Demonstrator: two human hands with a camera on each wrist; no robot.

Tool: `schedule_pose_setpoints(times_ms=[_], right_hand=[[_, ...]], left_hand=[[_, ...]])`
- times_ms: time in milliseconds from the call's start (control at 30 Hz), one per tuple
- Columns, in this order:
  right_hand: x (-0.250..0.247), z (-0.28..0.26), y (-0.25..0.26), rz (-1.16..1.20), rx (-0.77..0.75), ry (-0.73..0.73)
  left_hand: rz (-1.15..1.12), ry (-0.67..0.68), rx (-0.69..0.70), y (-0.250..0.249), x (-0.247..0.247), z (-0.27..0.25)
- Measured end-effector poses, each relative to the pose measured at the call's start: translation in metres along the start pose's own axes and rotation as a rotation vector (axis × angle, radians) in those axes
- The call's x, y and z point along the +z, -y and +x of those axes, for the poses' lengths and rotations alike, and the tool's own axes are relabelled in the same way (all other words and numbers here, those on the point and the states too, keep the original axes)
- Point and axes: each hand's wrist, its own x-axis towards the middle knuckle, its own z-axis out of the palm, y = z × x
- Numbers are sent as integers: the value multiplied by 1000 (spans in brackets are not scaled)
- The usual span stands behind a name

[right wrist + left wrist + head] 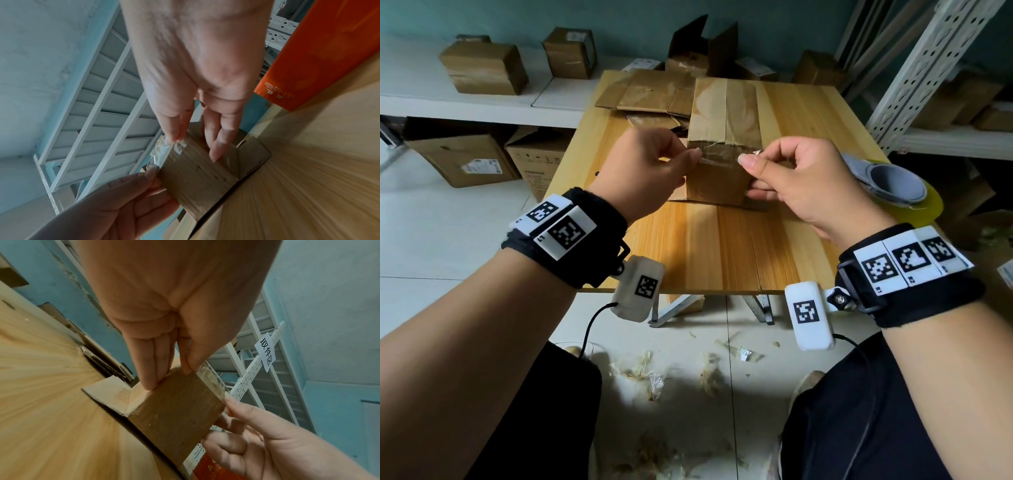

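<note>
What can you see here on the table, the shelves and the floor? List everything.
cardboard box: one, brown, upright mid-table
clear tape strip: one, transparent, along the box's top front edge
flattened cardboard: several pieces, brown, on the table behind the box
tape roll: one, yellowish, with a grey holder, table's right edge
table: one, light wood
closed boxes: several, brown, left shelf; more on the floor and the rack
metal rack: one, white, right
orange carton: one, past the table's edge
tape scraps: many, pale, floor
wrist bands: two, black with marker tags
left hand: pinches the tape's left end
right hand: pinches the tape's right end
</note>
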Motion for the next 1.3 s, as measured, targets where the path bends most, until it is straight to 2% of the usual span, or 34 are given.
schedule_pose_setpoints(times_ms=[167, 333, 500, 667, 800, 900, 1067, 1300], right_hand=[[1, 4, -2, -8, -35, -57], [3, 4, -2, -126, -82, -126], [5, 2, 1, -185, -154, -50], [10, -3, 8, -257, -174, -135], [14, 0, 1, -307, -179, -216], [10, 3, -5, -268, -117, -188], [8, 4, -10, -244, -105, -142], [-9, -3, 9, -282, -149, -32]], left_hand=[[-17, -38, -5, 2, 1, 2], [-148, -53, -16, -5, -2, 0], [3, -45, 50, -11, -6, -3], [102, -196, 157, -17, 2, -9], [79, -106, 108, -16, 6, -7], [2, -20, 22, -13, 5, -4], [-98, 42, -19, -6, 2, -1], [-215, -15, 55, -25, 6, -15]])
